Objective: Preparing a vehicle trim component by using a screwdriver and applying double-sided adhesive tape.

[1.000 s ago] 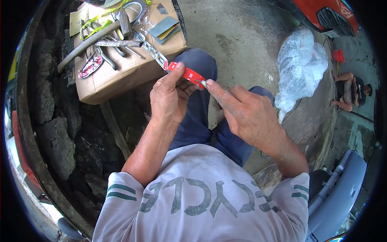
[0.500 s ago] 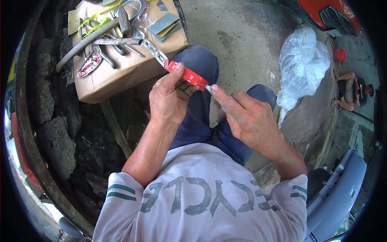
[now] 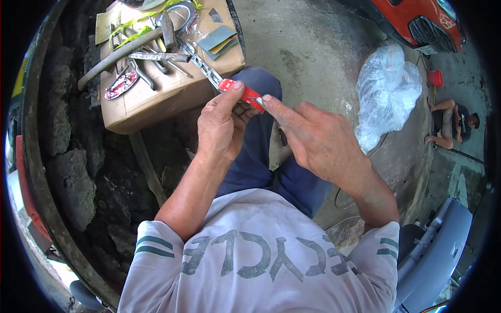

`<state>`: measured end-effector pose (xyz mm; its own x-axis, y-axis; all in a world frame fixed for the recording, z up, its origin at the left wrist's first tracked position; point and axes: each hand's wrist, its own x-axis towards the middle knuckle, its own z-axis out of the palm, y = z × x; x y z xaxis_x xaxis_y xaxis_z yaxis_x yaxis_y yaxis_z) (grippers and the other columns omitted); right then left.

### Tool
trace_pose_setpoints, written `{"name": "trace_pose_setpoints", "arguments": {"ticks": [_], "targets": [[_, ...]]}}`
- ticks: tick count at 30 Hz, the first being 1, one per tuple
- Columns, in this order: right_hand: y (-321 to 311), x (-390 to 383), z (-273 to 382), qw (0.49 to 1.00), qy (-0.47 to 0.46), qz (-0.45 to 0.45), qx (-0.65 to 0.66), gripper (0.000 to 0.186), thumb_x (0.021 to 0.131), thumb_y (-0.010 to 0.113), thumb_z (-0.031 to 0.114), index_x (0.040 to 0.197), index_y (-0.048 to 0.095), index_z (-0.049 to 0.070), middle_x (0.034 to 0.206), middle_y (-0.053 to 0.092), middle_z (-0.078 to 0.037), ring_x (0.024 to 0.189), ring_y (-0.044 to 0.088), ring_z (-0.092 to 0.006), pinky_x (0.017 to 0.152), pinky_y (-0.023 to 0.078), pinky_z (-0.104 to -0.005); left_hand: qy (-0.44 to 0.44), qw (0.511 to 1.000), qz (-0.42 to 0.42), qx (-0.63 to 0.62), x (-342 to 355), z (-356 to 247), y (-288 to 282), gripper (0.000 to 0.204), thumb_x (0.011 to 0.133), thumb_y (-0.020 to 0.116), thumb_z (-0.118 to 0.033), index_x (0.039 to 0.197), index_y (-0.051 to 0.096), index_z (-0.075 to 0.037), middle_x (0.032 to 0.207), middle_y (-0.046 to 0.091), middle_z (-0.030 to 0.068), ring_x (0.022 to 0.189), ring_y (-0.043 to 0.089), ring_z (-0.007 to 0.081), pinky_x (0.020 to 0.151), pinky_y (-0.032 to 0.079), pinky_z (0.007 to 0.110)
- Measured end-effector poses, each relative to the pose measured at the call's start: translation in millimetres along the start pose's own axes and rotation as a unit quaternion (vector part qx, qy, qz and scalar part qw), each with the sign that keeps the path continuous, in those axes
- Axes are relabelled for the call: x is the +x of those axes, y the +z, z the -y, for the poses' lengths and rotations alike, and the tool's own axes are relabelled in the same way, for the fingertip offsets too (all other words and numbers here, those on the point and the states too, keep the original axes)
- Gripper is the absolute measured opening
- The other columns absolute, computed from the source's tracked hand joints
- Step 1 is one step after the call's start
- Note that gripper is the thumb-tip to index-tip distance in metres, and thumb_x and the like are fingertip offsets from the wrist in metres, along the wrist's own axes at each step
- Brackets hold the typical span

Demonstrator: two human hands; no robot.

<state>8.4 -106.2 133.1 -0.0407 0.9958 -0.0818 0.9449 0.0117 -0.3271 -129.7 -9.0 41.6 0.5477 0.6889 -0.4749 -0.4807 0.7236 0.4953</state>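
My left hand [image 3: 218, 125] pinches a long chrome strip of cut-out shapes [image 3: 206, 71] between thumb and fingers. Its near end is covered with red-backed adhesive tape [image 3: 250, 97]. My right hand [image 3: 326, 138] is closed around a small tool, mostly hidden in the palm. Only its short metal tip [image 3: 260, 100] shows, under the outstretched index finger, and it touches the right end of the red tape. The strip's far end reaches over the cardboard box [image 3: 148, 112], close to a hammer [image 3: 112, 56] and folded sandpaper [image 3: 217, 43].
On the box lie pliers [image 3: 144, 76], a dark bar [image 3: 159, 56], a red-backed oval badge [image 3: 121, 85] and a chrome ring badge [image 3: 183, 15]. Broken concrete [image 3: 73, 190] fills the left side. Clear plastic wrap [image 3: 386, 99] lies right, near a red vehicle part [image 3: 412, 23] and a seated person [image 3: 451, 122].
My right hand and the metal tip have moved up and left along the red tape. My left hand keeps its pinch on the strip. The whole view has shifted slightly.
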Motion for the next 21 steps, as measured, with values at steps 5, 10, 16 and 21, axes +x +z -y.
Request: {"name": "trace_pose_setpoints", "arguments": {"ticks": [5, 10, 16, 21], "targets": [[3, 0, 1, 1.000, 0.007, 0.001, 0.015, 0.056, 0.081, 0.060, 0.006, 0.135, 0.048, 0.014, 0.075, 0.054, -0.008, 0.062, 0.057, -0.0238, 0.055, 0.050, -0.0351, -0.005, 0.999, -0.032, -0.025, 2, 2, 0, 0.018, 0.090, 0.061, -0.020, 0.086, 0.064, -0.003, 0.077, 0.066, 0.0084, 0.072, 0.063, 0.0172, 0.071, 0.052, 0.032], [5, -7, 0, 1.000, 0.011, -0.002, 0.016, 0.056, 0.081, 0.061, 0.005, 0.135, 0.049, 0.014, 0.074, 0.053, -0.007, 0.061, 0.057, -0.0233, 0.055, 0.050, -0.0351, -0.008, 0.999, -0.045, -0.027, 2, 2, 0, 0.018, 0.090, 0.061, -0.020, 0.087, 0.064, -0.002, 0.079, 0.066, 0.0095, 0.072, 0.064, 0.0183, 0.071, 0.053, 0.034], [8, -9, 0, 1.000, 0.016, -0.001, 0.019, 0.054, 0.080, 0.061, 0.005, 0.133, 0.051, 0.014, 0.074, 0.054, -0.007, 0.061, 0.058, -0.0224, 0.054, 0.049, -0.0344, -0.009, 0.998, -0.057, -0.028, 4, 2, -3, 0.019, 0.091, 0.060, -0.020, 0.091, 0.063, -0.002, 0.081, 0.066, 0.0103, 0.073, 0.064, 0.0198, 0.072, 0.053, 0.035], [11, -15, -1, 0.999, 0.023, -0.003, 0.032, 0.056, 0.079, 0.061, 0.003, 0.133, 0.052, 0.014, 0.074, 0.052, -0.007, 0.061, 0.058, -0.0228, 0.053, 0.049, -0.0342, -0.009, 0.998, -0.053, -0.032, 3, 0, -3, 0.019, 0.091, 0.060, -0.021, 0.093, 0.062, -0.002, 0.084, 0.066, 0.0101, 0.075, 0.064, 0.0200, 0.073, 0.053, 0.036]]}}
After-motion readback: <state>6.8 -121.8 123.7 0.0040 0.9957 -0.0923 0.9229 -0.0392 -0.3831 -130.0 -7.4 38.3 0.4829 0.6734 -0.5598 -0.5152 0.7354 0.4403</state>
